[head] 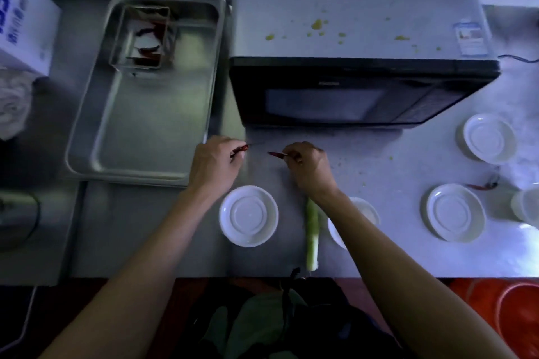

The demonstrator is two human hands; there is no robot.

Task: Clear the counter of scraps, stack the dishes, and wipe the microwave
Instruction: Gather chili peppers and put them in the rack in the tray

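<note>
A pale green leek stalk [311,237] lies on the worktop [379,160] between two white saucers [248,216]. Beyond it, the left hand [214,165] and the right hand [306,166] each pinch a thin red dried chilli [275,154]. Farther back, yellow crumbs speckle the grey microwave [350,9] top.

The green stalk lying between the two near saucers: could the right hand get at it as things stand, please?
Probably yes, but not at once. The green stalk lies bare on the counter beside the right forearm, nothing covering it. The right hand already pinches a red chilli, so its grip is taken.
</note>
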